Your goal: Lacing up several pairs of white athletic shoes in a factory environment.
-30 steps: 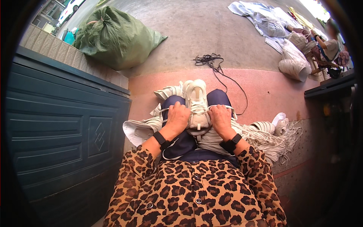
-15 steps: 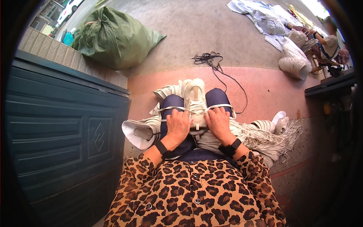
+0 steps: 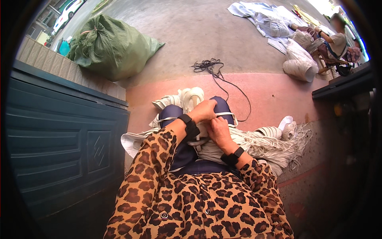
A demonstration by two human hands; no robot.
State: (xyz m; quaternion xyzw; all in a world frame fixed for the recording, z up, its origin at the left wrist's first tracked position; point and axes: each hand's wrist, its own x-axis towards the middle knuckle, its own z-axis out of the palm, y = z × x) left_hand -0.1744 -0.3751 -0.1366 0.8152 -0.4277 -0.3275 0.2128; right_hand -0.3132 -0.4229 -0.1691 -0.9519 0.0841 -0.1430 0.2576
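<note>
A cream-white sneaker [image 3: 193, 98] sits between my knees, toe away from me, its near part covered by my hands. My left hand [image 3: 203, 111] reaches across the shoe to its right side, fingers closed in a pinch at a white shoelace [image 3: 225, 114]. Just below and to the right, my right hand [image 3: 219, 130] is closed too, its fingertips at the same lace close to the left hand's. The lace runs over my right thigh; another stretch crosses my left thigh. The exact grip between the fingertips is partly hidden.
Loose white laces [image 3: 254, 145] lie in a heap to my right, beside rolled white bundles. A black cord [image 3: 215, 67] tangles on the floor ahead. A green sack [image 3: 113, 47] stands far left, by a dark door [image 3: 51, 139]. Another person [image 3: 338, 40] sits far right.
My left hand has moved right across the shoe, from its left side to beside my right hand. The right hand stays near the shoe's right side. The view has shifted slightly.
</note>
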